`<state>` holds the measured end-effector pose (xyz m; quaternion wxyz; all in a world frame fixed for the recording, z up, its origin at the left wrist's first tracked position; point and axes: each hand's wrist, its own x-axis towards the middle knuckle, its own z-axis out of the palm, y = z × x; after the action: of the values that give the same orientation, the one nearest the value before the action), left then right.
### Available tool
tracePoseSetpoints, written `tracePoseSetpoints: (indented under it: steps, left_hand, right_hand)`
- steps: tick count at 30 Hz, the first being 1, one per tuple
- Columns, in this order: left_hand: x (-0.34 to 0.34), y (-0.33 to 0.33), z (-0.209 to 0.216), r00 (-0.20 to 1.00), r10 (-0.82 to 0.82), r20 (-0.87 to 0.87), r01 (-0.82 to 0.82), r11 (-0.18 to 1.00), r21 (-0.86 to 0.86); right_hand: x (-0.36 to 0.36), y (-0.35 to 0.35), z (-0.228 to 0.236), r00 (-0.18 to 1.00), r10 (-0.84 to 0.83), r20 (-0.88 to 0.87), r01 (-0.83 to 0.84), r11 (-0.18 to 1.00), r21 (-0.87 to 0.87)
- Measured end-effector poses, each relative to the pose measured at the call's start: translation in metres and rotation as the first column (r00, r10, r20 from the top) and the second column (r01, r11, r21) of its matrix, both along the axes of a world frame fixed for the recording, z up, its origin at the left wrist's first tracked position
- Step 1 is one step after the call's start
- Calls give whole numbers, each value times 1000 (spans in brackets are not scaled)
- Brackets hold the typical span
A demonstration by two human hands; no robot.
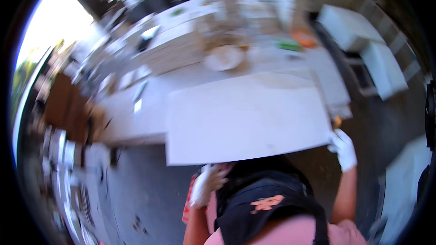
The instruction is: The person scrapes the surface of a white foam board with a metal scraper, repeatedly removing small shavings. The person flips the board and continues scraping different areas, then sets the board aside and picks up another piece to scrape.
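A large white board or sheet (245, 118) lies flat on the worktable, its near edge jutting past the table toward my body. My right hand (344, 149), in a white glove, has its fingers closed at the board's near right corner. Just below the near left edge is my left hand (206, 186), also gloved in white. Its fingers curl inward in front of my dark apron (268, 204); blur hides what they hold, if anything. Something red and white (187, 202) shows beside that wrist.
Beyond the board sits a round pale bowl (224, 58), with a stack of pale sheets (175, 54) to its left. Green (288, 44) and orange (304, 39) items lie at the back right. White blocks (352, 27) stand right of the table, a brown carton (68, 106) left.
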<state>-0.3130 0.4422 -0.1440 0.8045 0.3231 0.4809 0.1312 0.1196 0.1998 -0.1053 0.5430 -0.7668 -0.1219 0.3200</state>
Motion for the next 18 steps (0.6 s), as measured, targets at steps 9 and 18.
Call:
tracePoseSetpoints:
  steps: [9,18]
  left_hand:
    - [53,4,-21,910,338,241,-335,941,-53]
    - [40,57,-25,852,488,192,-503,864,35]
  right_hand:
    - [10,8,-32,991,36,128,-35,999,-5]
    - [-59,8,-29,994,94,48,-96,995,38]
